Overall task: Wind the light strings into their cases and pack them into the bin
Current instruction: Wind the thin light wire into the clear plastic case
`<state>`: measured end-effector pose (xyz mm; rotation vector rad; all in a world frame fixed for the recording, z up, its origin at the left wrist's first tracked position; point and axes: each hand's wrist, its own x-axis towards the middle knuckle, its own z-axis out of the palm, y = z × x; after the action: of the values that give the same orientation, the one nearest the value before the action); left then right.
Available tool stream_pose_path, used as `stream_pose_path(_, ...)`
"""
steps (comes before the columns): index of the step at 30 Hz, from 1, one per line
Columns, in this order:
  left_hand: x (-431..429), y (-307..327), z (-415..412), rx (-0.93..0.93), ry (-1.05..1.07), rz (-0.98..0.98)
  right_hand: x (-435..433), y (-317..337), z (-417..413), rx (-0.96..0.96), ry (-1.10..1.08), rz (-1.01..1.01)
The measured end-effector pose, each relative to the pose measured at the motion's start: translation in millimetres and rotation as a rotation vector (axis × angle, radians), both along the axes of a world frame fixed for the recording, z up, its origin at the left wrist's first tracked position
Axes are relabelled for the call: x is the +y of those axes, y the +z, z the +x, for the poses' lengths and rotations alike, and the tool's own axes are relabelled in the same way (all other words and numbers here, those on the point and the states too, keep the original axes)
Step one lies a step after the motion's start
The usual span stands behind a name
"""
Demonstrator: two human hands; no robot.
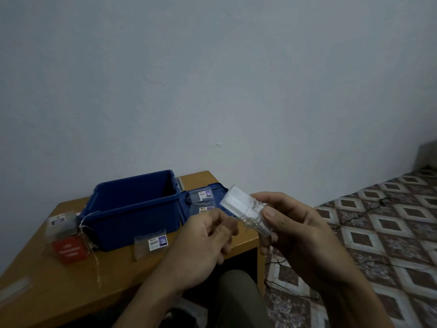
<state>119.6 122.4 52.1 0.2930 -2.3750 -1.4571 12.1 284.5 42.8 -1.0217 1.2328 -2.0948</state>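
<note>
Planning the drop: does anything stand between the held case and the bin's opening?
Nothing visible does. The bin is open, left of the case in the right hand; bags lie flat on the lid between them.

Quantities: one blue bin [137,223], one table [59,292], two hands [203,245] [305,233], four labelled pouches [58,221] [151,243] [204,195] [203,209], one red packet [69,250], one wound case [236,197].
</note>
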Motion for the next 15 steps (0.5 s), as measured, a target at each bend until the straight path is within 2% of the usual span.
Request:
stream_pose_path(7,-14.5,18.2,-0.4,-0.197,-0.169,-0.018,11.6,-0.3,-3.2,0.089,0.169,0.044)
stream_pose_path(11,-23.5,33.8,-6.4,-0.191,-0.163,0.071,13.2,-0.5,-1.1,0.235,0.157,0.171)
stream_pose_path(15,-20.5,51.6,-9.5,-0.183,-0.140,-0.013,9.8,2.9,2.3,0.359,0.090,0.298)
